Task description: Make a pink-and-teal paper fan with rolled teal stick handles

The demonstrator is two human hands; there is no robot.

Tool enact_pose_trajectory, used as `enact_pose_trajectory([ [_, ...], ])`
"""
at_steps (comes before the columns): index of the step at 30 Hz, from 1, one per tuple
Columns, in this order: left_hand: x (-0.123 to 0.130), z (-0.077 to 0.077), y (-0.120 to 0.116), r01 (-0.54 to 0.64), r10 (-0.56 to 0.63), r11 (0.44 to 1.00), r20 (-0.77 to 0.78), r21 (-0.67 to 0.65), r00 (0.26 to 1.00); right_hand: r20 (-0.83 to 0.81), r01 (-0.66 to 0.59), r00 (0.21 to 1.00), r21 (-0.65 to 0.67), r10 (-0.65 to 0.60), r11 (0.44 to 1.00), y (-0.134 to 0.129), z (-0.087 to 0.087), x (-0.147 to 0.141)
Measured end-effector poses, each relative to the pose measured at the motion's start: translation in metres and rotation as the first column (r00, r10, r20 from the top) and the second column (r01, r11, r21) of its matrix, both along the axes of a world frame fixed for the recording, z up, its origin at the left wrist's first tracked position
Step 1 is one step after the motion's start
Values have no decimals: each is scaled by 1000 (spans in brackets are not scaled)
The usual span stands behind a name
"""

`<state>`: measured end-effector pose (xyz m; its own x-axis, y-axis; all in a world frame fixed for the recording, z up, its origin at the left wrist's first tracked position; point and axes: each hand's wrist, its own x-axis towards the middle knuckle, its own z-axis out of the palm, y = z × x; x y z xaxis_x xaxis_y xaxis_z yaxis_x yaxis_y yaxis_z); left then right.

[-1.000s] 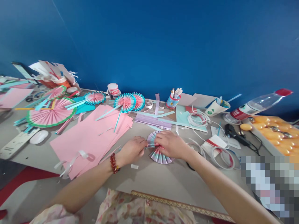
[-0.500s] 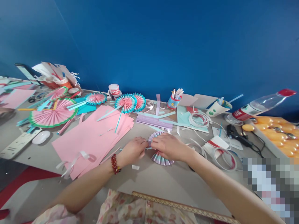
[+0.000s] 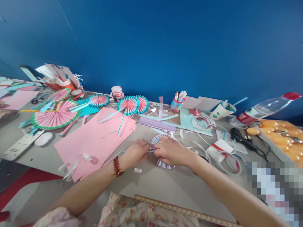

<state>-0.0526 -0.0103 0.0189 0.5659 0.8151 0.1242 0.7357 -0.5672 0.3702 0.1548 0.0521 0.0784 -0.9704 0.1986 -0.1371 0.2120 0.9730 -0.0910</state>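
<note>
A small pleated paper fan [image 3: 156, 139], pale purple with pink toward its middle, lies at the table's near middle. My right hand [image 3: 172, 151] covers its centre, with fingers bent and pressed onto the folds. Pleats show above and below that hand. My left hand [image 3: 137, 152], wearing a red bead bracelet, is closed around a thin light-blue stick [image 3: 151, 151] that runs toward the fan's centre. The stick's other end pokes out left of the hand. How the stick meets the fan is hidden under my right fingers.
Pink paper sheets [image 3: 94, 142] lie left, with finished pink-and-blue fans [image 3: 128, 105] behind. Purple folded strips [image 3: 156, 123] sit beyond my hands. Rightward are white tape coils [image 3: 202, 122], a black glue gun [image 3: 241, 138], a bottle [image 3: 262, 110]. Another person's hand [image 3: 6, 112] is far left.
My right hand has shifted slightly over the fan, and less of the fan's lower pleats shows now. My left hand keeps its hold on the stick. The whole view has moved a little.
</note>
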Motion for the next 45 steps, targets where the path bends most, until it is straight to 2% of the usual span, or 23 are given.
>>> enact_pose_trajectory([
  [6,0,1,1,1,-1,1000,-18,-3,1000,54,-23,998,-11,24,1000,-3,-1,-4],
  [14,1,3,1,-6,5,1000,-18,-5,1000,8,-28,1000,10,28,1000,-3,-2,-6],
  [18,1,2,0,-14,14,1000,-16,8,1000,-91,25,996,50,-20,998,0,-14,-7],
  [23,0,2,0,-22,22,1000,-12,8,1000,-110,88,991,74,-79,993,1,-24,-10],
  [32,0,7,-1,-35,35,999,-20,-10,999,-82,197,978,52,-192,979,-3,-25,-13],
  [45,0,6,-1,-46,47,999,11,-19,999,-103,232,969,51,-225,971,-2,-25,-11],
])
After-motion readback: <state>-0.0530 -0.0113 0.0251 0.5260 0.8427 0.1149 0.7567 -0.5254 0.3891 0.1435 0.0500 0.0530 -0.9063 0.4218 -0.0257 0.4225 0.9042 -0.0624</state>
